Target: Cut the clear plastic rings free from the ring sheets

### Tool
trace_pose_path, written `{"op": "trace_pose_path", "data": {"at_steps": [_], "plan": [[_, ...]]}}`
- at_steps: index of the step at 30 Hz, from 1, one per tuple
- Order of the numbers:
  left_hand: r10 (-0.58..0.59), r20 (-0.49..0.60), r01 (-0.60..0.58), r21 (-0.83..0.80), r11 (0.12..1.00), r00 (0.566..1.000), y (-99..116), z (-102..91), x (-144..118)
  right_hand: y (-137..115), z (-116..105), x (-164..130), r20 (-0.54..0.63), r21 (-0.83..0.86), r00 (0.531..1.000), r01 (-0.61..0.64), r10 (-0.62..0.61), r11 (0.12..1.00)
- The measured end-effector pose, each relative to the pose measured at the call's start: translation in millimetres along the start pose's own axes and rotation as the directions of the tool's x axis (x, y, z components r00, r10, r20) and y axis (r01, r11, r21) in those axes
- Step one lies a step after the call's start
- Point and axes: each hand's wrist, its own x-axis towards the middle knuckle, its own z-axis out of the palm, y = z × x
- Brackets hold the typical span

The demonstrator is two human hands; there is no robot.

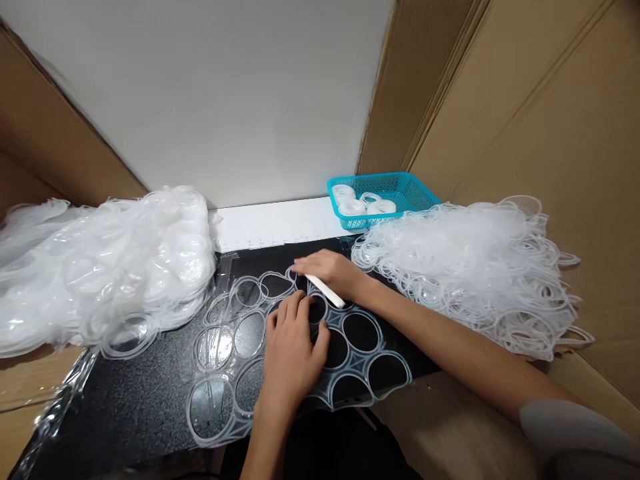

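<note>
Clear plastic sheet (235, 373) moulded with rings lies flat on the black surface (130, 400), close to the person. Left hand (293, 347) presses on its middle, palm down, fingers spread and gripping nothing. Just beyond, right hand (333, 273) is closed around a thin white stick (325, 291), whose tip rests on the sheet. Left of the sheet sits a heap of clear sheets (100, 267); to the right, a pile of loose plastic rings (475, 267). Farther back stands a turquoise basket (400, 190) holding white rings.
</note>
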Motion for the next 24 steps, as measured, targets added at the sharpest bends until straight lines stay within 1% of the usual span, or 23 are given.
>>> {"op": "trace_pose_path", "data": {"at_steps": [2, 3, 6, 9, 11, 12, 13, 14, 15, 17, 18, 20, 22, 24], "plan": [[0.027, -0.004, -0.027, 0.006, 1.0, 1.0, -1, 0.2, -3, 14, -12, 18, -0.03, -0.063, 0.991, -0.129, 0.127, 0.99], [0.039, -0.003, -0.039, 0.007, 0.999, 0.999, -2, 0.0, -5, 22, -19, 27, -0.057, -0.084, 0.98, -0.195, 0.191, 0.977], [0.05, -0.018, -0.05, 0.013, 0.999, 0.999, -5, -1.9, -6, 47, -40, 45, -0.143, -0.051, 0.933, -0.341, 0.331, 0.939], [0.041, -0.038, -0.04, 0.022, 0.999, 0.998, -10, -5.3, -3, 64, -54, 43, -0.241, 0.057, 0.88, -0.409, 0.41, 0.911], [0.046, -0.029, -0.046, 0.023, 0.999, 0.998, -13, -8.2, -1, 66, -59, 36, -0.291, 0.119, 0.85, -0.423, 0.439, 0.898], [0.049, -0.02, -0.049, 0.024, 0.999, 0.999, -13, -9.8, 0, 65, -61, 31, -0.298, 0.145, 0.843, -0.423, 0.447, 0.895], [0.051, -0.011, -0.051, 0.028, 0.998, 0.999, -13, -11.5, 0, 62, -62, 26, -0.285, 0.171, 0.847, -0.416, 0.449, 0.893], [0.054, -0.002, -0.054, 0.035, 0.998, 0.999, -12, -13.1, 1, 57, -63, 21, -0.248, 0.199, 0.862, -0.401, 0.442, 0.894], [0.061, 0.007, -0.061, 0.042, 0.997, 0.998, -10, -14.4, 2, 50, -63, 15, -0.188, 0.23, 0.886, -0.381, 0.425, 0.896], [0.096, 0.023, -0.097, 0.046, 0.994, 0.995, -2, -15.1, 4, 34, -62, 2, -0.032, 0.297, 0.932, -0.336, 0.361, 0.894], [0.119, 0.027, -0.12, 0.04, 0.992, 0.993, 3, -13.9, 5, 26, -59, -5, 0.037, 0.328, 0.945, -0.32, 0.326, 0.889], [0.153, 0.029, -0.154, 0.02, 0.988, 0.988, 14, -7.7, 8, 14, -52, -17, 0.113, 0.388, 0.951, -0.309, 0.288, 0.868], [0.15, 0.023, -0.151, 0.015, 0.988, 0.988, 23, 2.2, 11, 7, -43, -27, 0.115, 0.463, 0.942, -0.331, 0.315, 0.822], [0.13, 0.021, -0.131, 0.04, 0.991, 0.991, 27, 12.7, 12, 6, -36, -33, 0.093, 0.542, 0.921, -0.365, 0.379, 0.756]]}}
